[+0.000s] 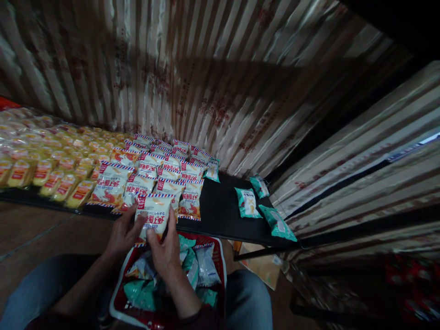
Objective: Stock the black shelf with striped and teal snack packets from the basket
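Observation:
Both my hands hold one white snack packet (153, 217) with red print and a striped edge, at the front edge of a black shelf (220, 211). My left hand (124, 233) grips its left side with fingers curled. My right hand (166, 247) grips its lower right side. Just beyond the packet lie rows of the same white-and-red packets (161, 176). Below my hands, between my knees, sits a red basket (118, 293) with several white and teal packets in it.
Yellow packets (51, 160) fill the shelf's left part. Three teal packets (261, 201) lie loose on its bare right part. Striped sheeting (223, 78) forms the wall behind and to the right. A cardboard piece (263, 268) lies under the shelf.

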A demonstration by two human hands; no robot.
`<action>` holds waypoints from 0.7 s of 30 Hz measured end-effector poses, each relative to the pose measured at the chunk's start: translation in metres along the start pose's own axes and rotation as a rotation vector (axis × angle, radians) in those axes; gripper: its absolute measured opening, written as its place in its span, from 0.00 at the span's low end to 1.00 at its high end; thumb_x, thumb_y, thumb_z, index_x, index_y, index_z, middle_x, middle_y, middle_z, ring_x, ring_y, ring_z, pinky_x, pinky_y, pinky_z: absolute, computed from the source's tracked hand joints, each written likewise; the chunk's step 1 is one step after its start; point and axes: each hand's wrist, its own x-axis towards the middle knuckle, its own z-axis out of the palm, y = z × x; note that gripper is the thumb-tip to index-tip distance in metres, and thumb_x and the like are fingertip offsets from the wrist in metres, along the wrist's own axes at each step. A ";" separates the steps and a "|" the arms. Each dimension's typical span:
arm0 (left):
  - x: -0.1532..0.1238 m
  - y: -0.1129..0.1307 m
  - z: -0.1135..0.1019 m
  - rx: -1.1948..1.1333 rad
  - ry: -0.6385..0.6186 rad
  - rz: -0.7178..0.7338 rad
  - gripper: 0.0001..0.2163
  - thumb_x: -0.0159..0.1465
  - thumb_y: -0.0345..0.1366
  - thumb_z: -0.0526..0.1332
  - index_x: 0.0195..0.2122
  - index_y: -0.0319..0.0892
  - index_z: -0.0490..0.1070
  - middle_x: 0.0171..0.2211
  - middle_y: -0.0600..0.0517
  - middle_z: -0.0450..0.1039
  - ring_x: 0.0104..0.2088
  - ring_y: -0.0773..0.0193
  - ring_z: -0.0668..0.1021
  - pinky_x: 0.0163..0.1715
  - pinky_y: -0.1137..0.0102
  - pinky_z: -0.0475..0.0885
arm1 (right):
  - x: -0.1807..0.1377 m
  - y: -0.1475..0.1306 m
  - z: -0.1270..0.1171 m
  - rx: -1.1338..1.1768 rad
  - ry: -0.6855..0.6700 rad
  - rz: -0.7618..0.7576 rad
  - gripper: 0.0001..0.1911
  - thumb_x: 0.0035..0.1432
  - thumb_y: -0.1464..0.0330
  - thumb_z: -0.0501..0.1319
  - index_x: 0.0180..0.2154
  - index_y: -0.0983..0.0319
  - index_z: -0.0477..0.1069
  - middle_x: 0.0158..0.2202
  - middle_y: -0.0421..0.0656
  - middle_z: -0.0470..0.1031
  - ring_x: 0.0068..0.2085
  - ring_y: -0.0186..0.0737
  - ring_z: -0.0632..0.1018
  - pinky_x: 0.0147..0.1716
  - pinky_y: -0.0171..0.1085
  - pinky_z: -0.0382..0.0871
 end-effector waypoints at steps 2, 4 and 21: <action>0.007 0.001 -0.011 0.053 0.037 0.006 0.25 0.57 0.57 0.54 0.41 0.40 0.70 0.37 0.47 0.78 0.34 0.57 0.78 0.33 0.69 0.73 | 0.002 -0.004 0.011 -0.046 -0.013 -0.017 0.42 0.55 0.64 0.62 0.66 0.62 0.45 0.60 0.49 0.65 0.58 0.47 0.69 0.56 0.43 0.65; 0.013 0.001 -0.021 0.089 0.077 0.013 0.24 0.57 0.56 0.54 0.42 0.41 0.70 0.38 0.47 0.78 0.38 0.56 0.78 0.35 0.69 0.73 | 0.005 -0.008 0.022 -0.067 -0.045 -0.042 0.42 0.56 0.66 0.60 0.66 0.62 0.43 0.62 0.49 0.62 0.60 0.46 0.68 0.57 0.43 0.63; 0.037 -0.005 -0.036 0.360 0.212 -0.043 0.20 0.61 0.53 0.47 0.33 0.43 0.69 0.28 0.50 0.74 0.30 0.59 0.76 0.28 0.70 0.67 | 0.035 0.010 0.082 -0.244 0.055 -0.261 0.35 0.59 0.70 0.52 0.66 0.70 0.44 0.67 0.57 0.49 0.67 0.51 0.53 0.62 0.52 0.54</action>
